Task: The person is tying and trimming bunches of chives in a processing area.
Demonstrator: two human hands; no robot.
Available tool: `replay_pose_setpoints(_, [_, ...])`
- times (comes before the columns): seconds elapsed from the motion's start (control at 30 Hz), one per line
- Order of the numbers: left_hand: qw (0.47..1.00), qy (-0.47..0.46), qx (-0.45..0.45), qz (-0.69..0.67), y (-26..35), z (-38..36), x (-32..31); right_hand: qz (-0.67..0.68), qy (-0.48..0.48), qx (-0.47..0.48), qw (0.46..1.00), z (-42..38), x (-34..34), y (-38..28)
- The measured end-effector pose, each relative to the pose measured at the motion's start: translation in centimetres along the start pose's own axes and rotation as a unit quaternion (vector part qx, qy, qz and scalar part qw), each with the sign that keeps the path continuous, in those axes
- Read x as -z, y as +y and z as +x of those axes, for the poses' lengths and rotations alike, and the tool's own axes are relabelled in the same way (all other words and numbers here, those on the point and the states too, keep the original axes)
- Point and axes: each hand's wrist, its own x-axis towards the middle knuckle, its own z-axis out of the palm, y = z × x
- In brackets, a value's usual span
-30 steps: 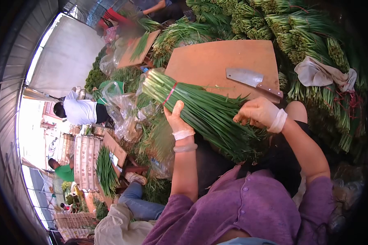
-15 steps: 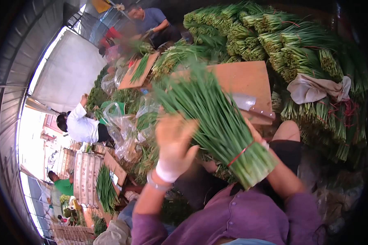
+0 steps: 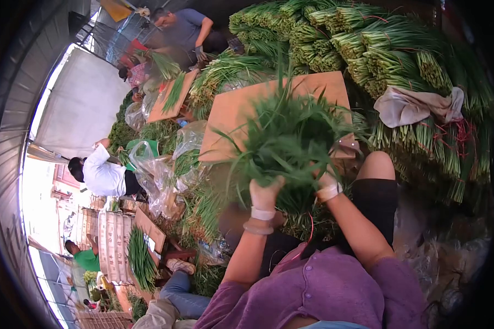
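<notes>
A bundle of garlic chives [image 3: 291,151] is between my hands in front of my lap, its long leaf tips spread out over the cutting board and blurred by motion. My left hand [image 3: 265,196] wraps the near left side of the leaves. On the right side, my right hand [image 3: 326,181] grips them too, its fingers partly covered by greens. The bundle's stem end is hidden. Beneath the leaves lies the brown board [image 3: 225,112], with a knife handle [image 3: 347,144] showing at its right edge.
Tied chive bundles [image 3: 368,52] are piled at the upper right, with a whitish cloth [image 3: 417,107] on them. Plastic bags [image 3: 153,181] and loose greens lie to the left. A person in a blue-grey shirt [image 3: 184,30] works behind; another in white [image 3: 103,172] is at left.
The chive bundle has swung from lying slanted across my right forearm, stem end toward me, to leaf tips spread away over the board. My left hand, open before, has closed on it.
</notes>
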Motion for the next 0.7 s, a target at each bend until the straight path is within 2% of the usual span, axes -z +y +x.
replay_pose_setpoints(0.07, [0.986,0.078,0.021,-0.145,-0.2,0.9,1.2,0.114,0.091,-0.076,0.986,-1.0,-0.7,-3.5])
replay_pose_setpoints(0.1, [0.977,0.081,0.012,-0.196,0.6,1.2,1.1,0.224,0.026,-0.076,0.971,0.6,1.4,-2.1])
replay_pose_setpoints(0.13, [0.966,0.087,0.002,-0.244,1.3,1.3,1.0,0.219,0.027,-0.081,0.972,1.4,3.3,-0.5])
replay_pose_setpoints(0.23, [0.957,0.118,0.063,-0.258,0.5,1.4,1.6,0.175,0.103,-0.089,0.975,1.5,3.7,0.4])
replay_pose_setpoints(0.33, [0.958,0.105,0.069,-0.257,-1.3,1.4,3.0,0.204,0.074,-0.131,0.967,0.2,2.4,-0.7])
replay_pose_setpoints(0.37, [0.958,0.109,0.075,-0.256,-1.3,1.2,3.2,0.173,0.09,-0.129,0.972,0.1,2.6,-0.4])
replay_pose_setpoints(0.53, [0.969,0.075,0.057,-0.228,-0.9,0.7,3.8,0.193,0.098,-0.172,0.961,-0.4,2.2,-0.2])
replay_pose_setpoints(0.6, [0.969,0.077,0.059,-0.227,0.2,0.3,3.5,0.181,0.052,-0.142,0.972,0.0,2.8,0.5])
replay_pose_setpoints(0.63, [0.977,0.099,0.044,-0.185,0.9,0.0,3.1,0.178,0.052,-0.138,0.973,0.1,2.9,0.8])
replay_pose_setpoints(0.7, [0.988,0.115,0.014,-0.105,1.1,-0.3,2.3,0.208,-0.007,-0.183,0.961,0.5,3.5,1.3])
